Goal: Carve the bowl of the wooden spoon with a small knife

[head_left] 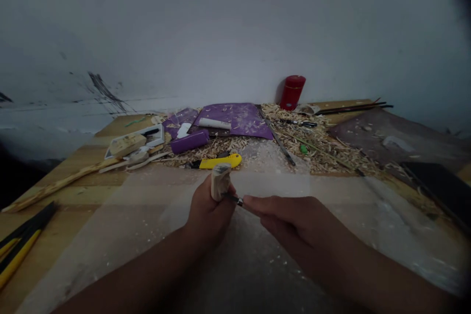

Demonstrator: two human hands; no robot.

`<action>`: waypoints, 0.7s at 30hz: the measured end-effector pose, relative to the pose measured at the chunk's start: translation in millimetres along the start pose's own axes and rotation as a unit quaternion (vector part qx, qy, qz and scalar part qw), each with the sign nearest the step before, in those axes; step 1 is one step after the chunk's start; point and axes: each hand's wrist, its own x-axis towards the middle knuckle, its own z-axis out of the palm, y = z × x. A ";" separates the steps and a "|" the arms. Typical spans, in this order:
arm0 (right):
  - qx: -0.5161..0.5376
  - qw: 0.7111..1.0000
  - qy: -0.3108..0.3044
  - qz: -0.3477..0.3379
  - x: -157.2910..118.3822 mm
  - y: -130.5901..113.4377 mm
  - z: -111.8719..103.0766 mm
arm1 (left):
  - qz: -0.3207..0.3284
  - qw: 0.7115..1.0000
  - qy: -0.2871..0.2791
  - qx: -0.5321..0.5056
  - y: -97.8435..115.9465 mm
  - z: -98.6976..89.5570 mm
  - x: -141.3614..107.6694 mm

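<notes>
Near the middle of the view, my left hand (pixel 210 213) is wrapped round a small carved piece of pale wood (pixel 221 180), which stands upright above the fingers. My right hand (pixel 294 218) grips a slim carving knife (pixel 241 201) with the index finger stretched along it. The tip of the knife touches the lower right side of the wood. Part of the knife's handle is hidden in my right hand. Just beyond the wood lies a yellow utility knife (pixel 221 161).
Wood shavings (pixel 331 149) cover the back, around a purple sheet (pixel 239 117), a purple roll (pixel 189 141) and a red canister (pixel 293 92). A white tray (pixel 161 133) and long stick (pixel 62 184) lie left, above yellow-black cutters (pixel 24 245). A dark flat object (pixel 439 189) is right.
</notes>
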 end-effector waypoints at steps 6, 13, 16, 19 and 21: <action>-0.242 0.968 0.025 -0.060 -5.8 13.9 21.3 | 0.038 0.998 0.012 0.054 9.2 0.6 -4.2; -0.373 0.925 -0.004 -0.074 -6.3 21.6 27.8 | -0.002 1.000 -0.022 -0.021 2.8 6.9 -4.0; -0.324 0.945 -0.003 -0.056 -4.5 21.0 24.1 | -0.032 0.995 -0.045 -0.080 -0.1 9.1 -1.9; -0.247 0.968 -0.011 -0.045 -3.0 18.1 19.6 | -0.042 0.991 -0.047 -0.117 0.9 10.5 -0.4; -0.200 0.979 -0.023 -0.043 -2.0 15.2 16.0 | -0.040 0.990 -0.041 -0.128 1.2 9.8 0.8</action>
